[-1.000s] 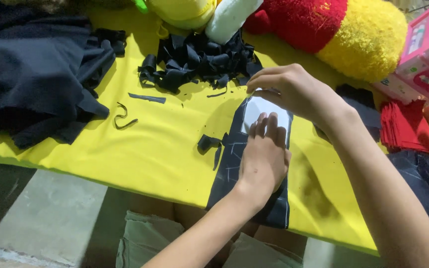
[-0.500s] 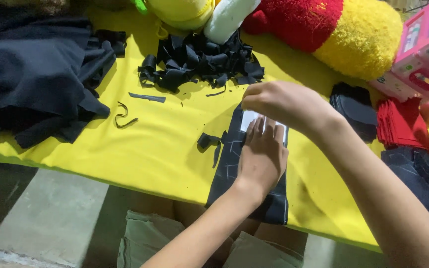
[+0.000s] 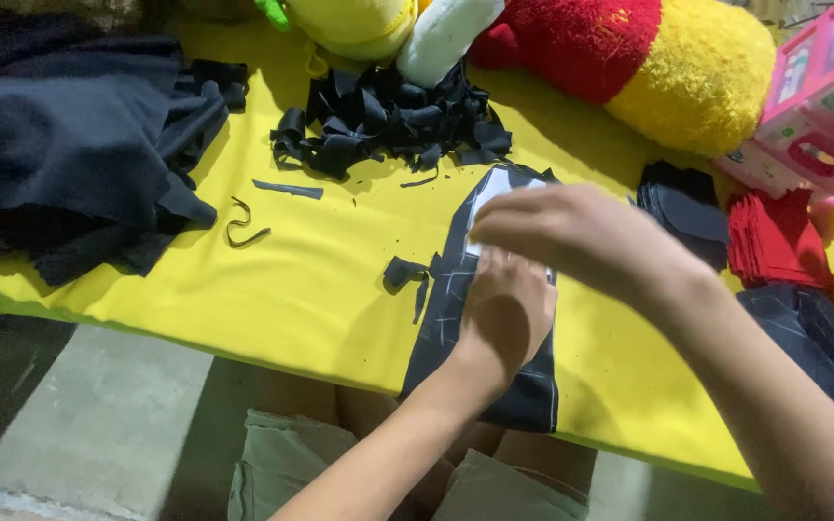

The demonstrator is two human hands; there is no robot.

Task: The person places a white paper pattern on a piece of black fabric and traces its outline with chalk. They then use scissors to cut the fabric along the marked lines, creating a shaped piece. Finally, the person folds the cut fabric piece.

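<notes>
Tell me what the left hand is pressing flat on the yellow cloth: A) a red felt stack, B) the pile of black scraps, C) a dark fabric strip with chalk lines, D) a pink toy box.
C: the left hand lies flat on the dark fabric strip with pale lines, on the yellow cloth.

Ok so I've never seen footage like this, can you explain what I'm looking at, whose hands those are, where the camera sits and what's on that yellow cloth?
There is no machine here. The picture comes from a camera worn on a person's head, looking down at their own two bare hands. The left hand presses flat on a strip of dark fabric marked with pale lines. The right hand hovers over a white template lying at the strip's far end; whether it grips anything cannot be told. All this lies on a yellow cloth. Also on it: a pile of black scraps, a heap of dark fabric, a red and yellow plush toy, red pieces and a pink box.
</notes>
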